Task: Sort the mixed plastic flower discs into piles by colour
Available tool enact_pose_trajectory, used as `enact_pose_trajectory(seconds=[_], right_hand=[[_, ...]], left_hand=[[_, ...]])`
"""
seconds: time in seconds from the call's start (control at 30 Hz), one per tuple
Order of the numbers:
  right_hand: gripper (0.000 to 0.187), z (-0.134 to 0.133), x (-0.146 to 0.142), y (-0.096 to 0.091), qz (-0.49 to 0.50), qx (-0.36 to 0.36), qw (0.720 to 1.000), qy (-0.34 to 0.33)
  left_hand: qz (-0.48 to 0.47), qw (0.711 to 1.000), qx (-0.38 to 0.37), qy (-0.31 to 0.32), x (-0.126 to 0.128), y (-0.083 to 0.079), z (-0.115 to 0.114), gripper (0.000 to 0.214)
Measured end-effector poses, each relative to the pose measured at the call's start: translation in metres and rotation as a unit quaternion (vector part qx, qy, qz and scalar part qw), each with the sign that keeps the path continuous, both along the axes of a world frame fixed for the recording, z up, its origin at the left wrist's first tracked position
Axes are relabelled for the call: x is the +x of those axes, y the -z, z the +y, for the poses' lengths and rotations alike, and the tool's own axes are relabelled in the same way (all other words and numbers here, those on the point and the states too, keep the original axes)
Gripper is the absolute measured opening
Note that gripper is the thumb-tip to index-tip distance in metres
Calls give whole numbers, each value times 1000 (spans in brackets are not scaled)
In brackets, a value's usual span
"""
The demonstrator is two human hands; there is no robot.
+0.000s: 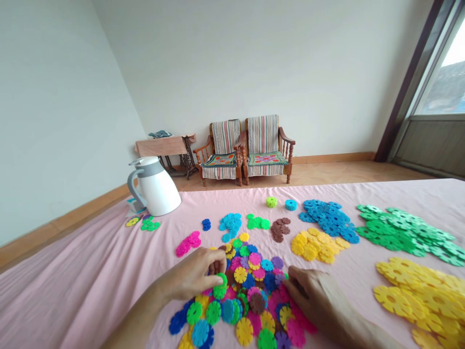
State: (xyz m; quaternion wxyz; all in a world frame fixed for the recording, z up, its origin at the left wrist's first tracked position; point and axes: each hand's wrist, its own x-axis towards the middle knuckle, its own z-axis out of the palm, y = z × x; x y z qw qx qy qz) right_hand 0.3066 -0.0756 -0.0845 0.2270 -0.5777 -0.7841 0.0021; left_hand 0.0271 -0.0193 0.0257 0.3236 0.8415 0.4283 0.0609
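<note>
A mixed heap of small snowflake-shaped plastic discs (250,291) in many colours lies on the pink cloth (90,276) in front of me. My left hand (196,276) rests on the heap's left side, fingers curled and pinching a green disc (221,280). My right hand (308,293) lies on the heap's right side, fingers bent down into the pink and purple discs; what they hold is hidden.
Sorted piles lie beyond: pink discs (189,243), light blue discs (230,224), green discs (257,223), brown discs (280,229), yellow discs (316,245), blue discs (330,218), large green discs (407,232), large yellow discs (425,295). A white jug (154,186) stands far left. Two striped chairs (243,150) stand by the wall.
</note>
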Motion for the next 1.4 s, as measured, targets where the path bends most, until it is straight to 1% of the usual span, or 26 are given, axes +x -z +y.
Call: enact_pose_trajectory(seconds=[0.1, 0.23, 0.3, 0.43, 0.5, 0.57, 0.63, 0.73, 0.83, 0.97, 1.07, 1.13, 1.2, 1.3, 1.4], right_hand=[[33, 0, 0, -1, 2, -3, 1000, 1], [34, 0, -1, -4, 2, -7, 1000, 2], [34, 0, -1, -5, 7, -6, 1000, -1], [34, 0, -1, -5, 15, -4, 1000, -5], [33, 0, -1, -5, 11, -3, 1000, -6], [33, 0, -2, -5, 9, -5, 1000, -4], [34, -1, -2, -6, 10, -7, 1000, -2], [35, -1, -2, -7, 11, -6, 1000, -1], [35, -1, -2, -6, 9, 2, 1000, -1], [34, 0, -2, -1, 5, 14, 1000, -3], [36, 0, -2, 1, 3, 15, 1000, -1], [36, 0, -3, 1, 4, 6, 1000, 2], [36, 0, -3, -1, 5, -2, 1000, 3], [36, 0, -2, -2, 4, -11, 1000, -2], [36, 0, -2, -2, -1, -16, 1000, -4]], left_hand=[[-29, 999, -37, -13, -1, 1, 2, 4], [-29, 997, -70, -21, -2, 2, 2, 5], [-29, 998, -56, -20, -2, 1, 1, 6], [-28, 999, 15, 8, -2, -5, 3, 5], [-48, 999, 17, 9, -1, -8, 6, 6], [-91, 996, 2, -5, 3, -8, 12, 11], [-143, 989, -26, -25, 10, -4, 22, 16], [-191, 976, -70, -74, 29, 8, 44, 19], [-216, 964, -40, -147, 55, 24, 71, 18], [-215, 960, -15, -177, 88, 42, 105, 12], [-209, 958, 20, -194, 101, 49, 121, 5], [-194, 959, 53, -202, 99, 51, 126, 4], [-166, 963, 82, -194, 90, 51, 125, 4], [-108, 977, 102, -150, 70, 47, 115, 1], [-48, 988, 107, -101, 54, 44, 100, 5]])
